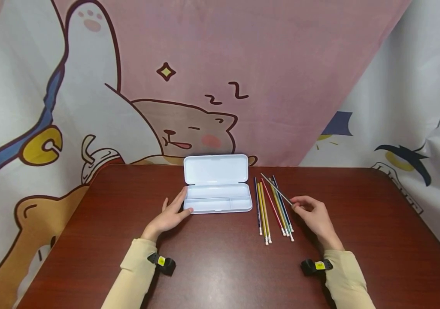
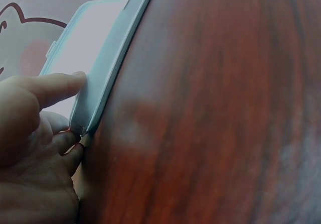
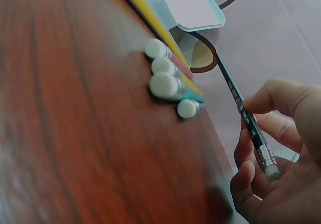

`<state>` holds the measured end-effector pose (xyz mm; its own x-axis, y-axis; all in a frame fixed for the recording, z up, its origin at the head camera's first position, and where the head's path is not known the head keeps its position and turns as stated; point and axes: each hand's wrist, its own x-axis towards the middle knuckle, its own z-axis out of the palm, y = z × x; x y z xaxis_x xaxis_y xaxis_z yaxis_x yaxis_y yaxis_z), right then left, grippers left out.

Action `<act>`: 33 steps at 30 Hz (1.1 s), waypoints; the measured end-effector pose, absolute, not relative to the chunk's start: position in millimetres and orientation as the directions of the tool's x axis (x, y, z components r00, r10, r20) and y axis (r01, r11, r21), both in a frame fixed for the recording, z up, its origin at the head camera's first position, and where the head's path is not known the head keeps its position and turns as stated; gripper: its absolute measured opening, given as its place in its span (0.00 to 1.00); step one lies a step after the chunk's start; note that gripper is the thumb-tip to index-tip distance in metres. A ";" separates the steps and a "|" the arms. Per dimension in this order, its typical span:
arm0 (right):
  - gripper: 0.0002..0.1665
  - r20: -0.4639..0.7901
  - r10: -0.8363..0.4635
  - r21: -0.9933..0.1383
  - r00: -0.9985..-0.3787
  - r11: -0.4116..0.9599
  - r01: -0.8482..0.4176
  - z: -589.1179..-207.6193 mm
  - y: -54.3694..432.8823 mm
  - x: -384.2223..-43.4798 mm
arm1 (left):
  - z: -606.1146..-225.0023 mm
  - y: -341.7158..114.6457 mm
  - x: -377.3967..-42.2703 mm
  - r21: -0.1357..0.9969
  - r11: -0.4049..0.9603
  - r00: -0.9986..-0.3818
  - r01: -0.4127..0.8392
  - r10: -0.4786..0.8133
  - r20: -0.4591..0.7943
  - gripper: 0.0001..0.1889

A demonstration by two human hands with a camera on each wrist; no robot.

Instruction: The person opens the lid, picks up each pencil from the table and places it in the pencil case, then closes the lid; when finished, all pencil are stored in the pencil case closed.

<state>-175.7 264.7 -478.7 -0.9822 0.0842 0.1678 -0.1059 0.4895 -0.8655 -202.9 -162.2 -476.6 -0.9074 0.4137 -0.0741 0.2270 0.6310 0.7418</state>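
The rectangular white pencil case with a smooth, hard shell (image 1: 208, 207) lies on the glossy reddish-brown wood-grain table (image 1: 212, 266). Its white lid (image 1: 216, 169) is raised along the rear long edge. The tray has one full-length rear compartment; the front row is divided into a longer left section and a shorter right section.

The left hand (image 1: 168, 216) is spread at the left end of the case: extended fingers lie along the end wall, and the thumb rests at the front corner. The right hand (image 1: 315, 214) pinches a slim dark pencil with pale lettering (image 3: 234, 88) between thumb and fingers, near its silver ferrule and white eraser (image 3: 272, 172). The pencil slants up and left, crossing above the loose pencils in the head view; whether it touches them cannot be told with certainty.

To the right of the case, slim eraser-tipped pencils lie roughly side by side, their white erasers toward the person. These include a dark blue pencil (image 1: 257, 206), two yellow pencils (image 1: 263, 214) and a red pencil (image 1: 272, 206).
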 end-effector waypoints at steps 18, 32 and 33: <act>0.09 0.245 -0.055 -0.848 -0.968 0.471 -0.242 -474.7 243.6 -182.5 | -475.3 -162.5 -201.9 0.758 0.607 -0.911 0.238 0.409 -0.042 0.38; 0.09 0.209 -0.109 -0.840 -0.972 0.488 -0.236 -470.5 222.5 -189.5 | -473.8 -163.1 -200.6 0.785 0.578 -0.914 0.223 0.404 -0.037 0.38; 0.09 0.216 -0.119 -0.834 -0.969 0.494 -0.246 -470.0 220.1 -190.0 | -473.6 -163.4 -200.3 0.787 0.578 -0.915 0.217 0.402 -0.043 0.38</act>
<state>-190.0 220.1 -470.0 -0.9693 -0.1186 0.2155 -0.2459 0.4943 -0.8338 -200.3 -163.4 -473.6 -0.9148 0.4017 -0.0431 0.2166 0.5777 0.7870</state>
